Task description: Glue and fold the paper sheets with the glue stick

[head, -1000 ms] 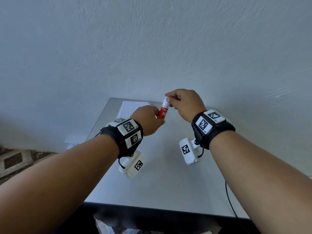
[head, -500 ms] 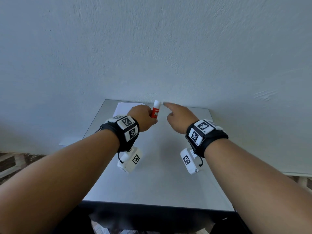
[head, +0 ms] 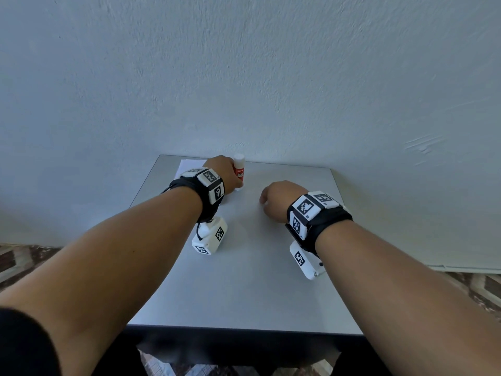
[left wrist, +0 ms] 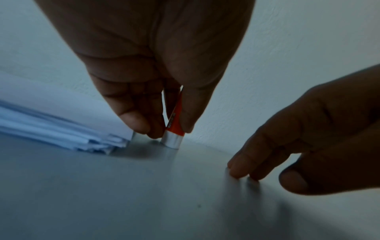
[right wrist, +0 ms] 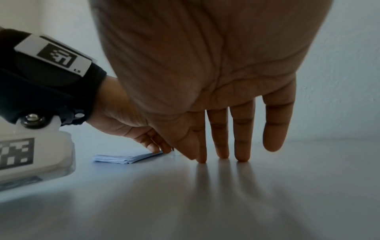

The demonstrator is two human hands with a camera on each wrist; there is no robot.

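At the table's far edge, the left hand (head: pixel 226 175) is now standing the capped glue stick (head: pixel 239 172) upright beside the paper stack (left wrist: pixel 61 128); the right hand (head: pixel 276 199), released, is resting relaxed fingertips (right wrist: pixel 222 155) on the table (head: pixel 257 280), so gluing looks finished or paused.

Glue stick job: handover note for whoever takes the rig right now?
Left hand: grips the glue stick, upright, cap on, base on the table.
Right hand: holds nothing, fingertips touching the bare tabletop.
Paper sheets: stacked at the far left corner, just left of the stick.
Done: no glued or folded sheet visible.
Left: pull a sheet, uncap, glue, fold.
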